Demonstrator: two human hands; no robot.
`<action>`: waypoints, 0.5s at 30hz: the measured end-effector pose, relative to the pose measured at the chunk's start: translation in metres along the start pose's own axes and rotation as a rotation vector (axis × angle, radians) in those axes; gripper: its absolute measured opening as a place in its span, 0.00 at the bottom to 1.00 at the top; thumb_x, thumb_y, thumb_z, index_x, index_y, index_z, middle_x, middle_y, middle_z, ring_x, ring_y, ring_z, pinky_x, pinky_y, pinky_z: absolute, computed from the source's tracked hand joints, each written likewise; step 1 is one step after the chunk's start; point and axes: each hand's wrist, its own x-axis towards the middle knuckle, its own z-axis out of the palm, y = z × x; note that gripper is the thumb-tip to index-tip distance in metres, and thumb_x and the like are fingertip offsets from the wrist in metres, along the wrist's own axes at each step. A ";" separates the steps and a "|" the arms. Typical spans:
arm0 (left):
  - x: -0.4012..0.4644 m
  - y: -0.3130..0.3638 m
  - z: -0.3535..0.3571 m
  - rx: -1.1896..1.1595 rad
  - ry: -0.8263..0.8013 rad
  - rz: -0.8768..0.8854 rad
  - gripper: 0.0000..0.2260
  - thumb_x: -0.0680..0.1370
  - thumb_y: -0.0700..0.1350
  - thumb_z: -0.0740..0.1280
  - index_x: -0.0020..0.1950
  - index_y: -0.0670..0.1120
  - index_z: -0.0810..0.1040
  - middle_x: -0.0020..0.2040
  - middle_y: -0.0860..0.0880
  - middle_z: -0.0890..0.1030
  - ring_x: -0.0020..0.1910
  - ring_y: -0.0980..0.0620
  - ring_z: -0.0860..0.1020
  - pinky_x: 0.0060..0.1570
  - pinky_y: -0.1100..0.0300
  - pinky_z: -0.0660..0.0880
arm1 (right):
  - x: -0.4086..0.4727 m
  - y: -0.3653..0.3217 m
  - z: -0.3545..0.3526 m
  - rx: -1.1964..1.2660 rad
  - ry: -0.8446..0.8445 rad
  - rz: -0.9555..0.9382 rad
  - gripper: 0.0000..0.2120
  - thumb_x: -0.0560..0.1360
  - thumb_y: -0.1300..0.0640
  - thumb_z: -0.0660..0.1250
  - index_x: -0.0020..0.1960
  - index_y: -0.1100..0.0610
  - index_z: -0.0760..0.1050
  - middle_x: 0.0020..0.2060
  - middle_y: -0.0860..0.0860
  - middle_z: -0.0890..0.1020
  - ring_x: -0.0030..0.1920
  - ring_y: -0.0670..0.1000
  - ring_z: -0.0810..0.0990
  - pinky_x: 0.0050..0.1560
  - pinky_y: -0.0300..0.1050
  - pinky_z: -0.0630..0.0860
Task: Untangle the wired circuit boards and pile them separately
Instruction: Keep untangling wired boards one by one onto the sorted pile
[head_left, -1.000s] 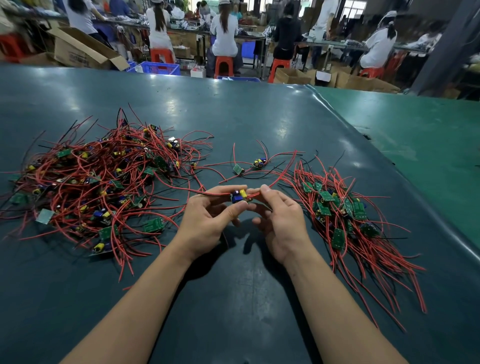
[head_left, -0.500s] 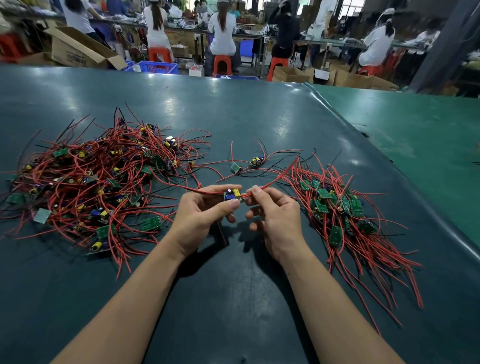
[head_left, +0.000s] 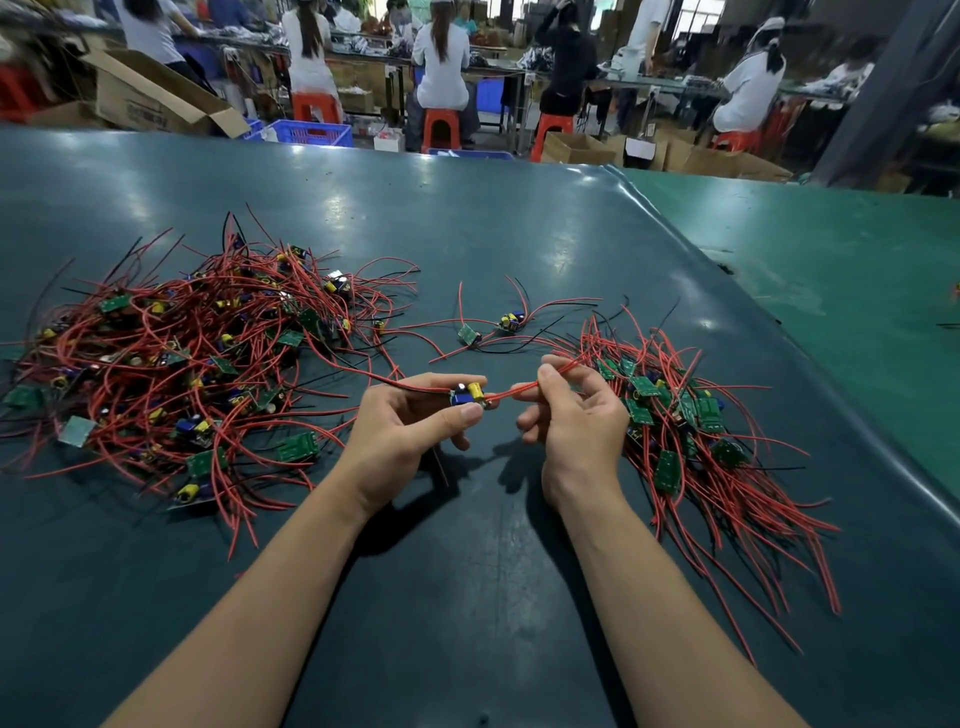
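Hands had drawn apart at frame centre: your left pinched the board, your right pinched its red wire, now stretched straighter toward the sorted pile at right, nearly freed.

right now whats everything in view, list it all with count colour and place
tangled pile of wired circuit boards: one, green boards with red and black wires, table left
sorted pile of wired circuit boards: one, green with red wires, table right
loose circuit boards: two, green, wires trailing, table centre, beyond the hands
held circuit board: one, blue and yellow parts, between the hands
table: one, dark teal
cardboard box: one open, brown, far left
crate: one, blue, floor
stools: several, red-orange
workers: several seated, backs turned
left hand: pinches the held board
right hand: pinches its red wire
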 end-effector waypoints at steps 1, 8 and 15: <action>0.000 0.000 0.000 -0.006 -0.002 0.002 0.15 0.68 0.39 0.72 0.54 0.40 0.82 0.37 0.53 0.84 0.32 0.54 0.78 0.36 0.66 0.75 | 0.001 -0.001 0.000 0.005 -0.004 0.002 0.03 0.79 0.64 0.65 0.47 0.59 0.75 0.30 0.54 0.84 0.20 0.47 0.75 0.19 0.35 0.68; 0.000 0.003 0.001 -0.003 -0.021 0.000 0.15 0.69 0.39 0.71 0.55 0.39 0.81 0.40 0.51 0.85 0.32 0.56 0.79 0.36 0.66 0.75 | 0.007 -0.009 -0.006 0.186 0.035 0.157 0.06 0.81 0.63 0.62 0.49 0.58 0.77 0.31 0.52 0.84 0.20 0.44 0.72 0.19 0.33 0.65; 0.000 0.003 0.001 0.005 -0.040 -0.003 0.14 0.69 0.39 0.71 0.54 0.41 0.82 0.40 0.51 0.85 0.33 0.57 0.79 0.35 0.66 0.75 | 0.006 -0.013 -0.008 0.325 -0.027 0.315 0.08 0.81 0.60 0.60 0.49 0.57 0.78 0.28 0.50 0.81 0.16 0.42 0.65 0.15 0.33 0.58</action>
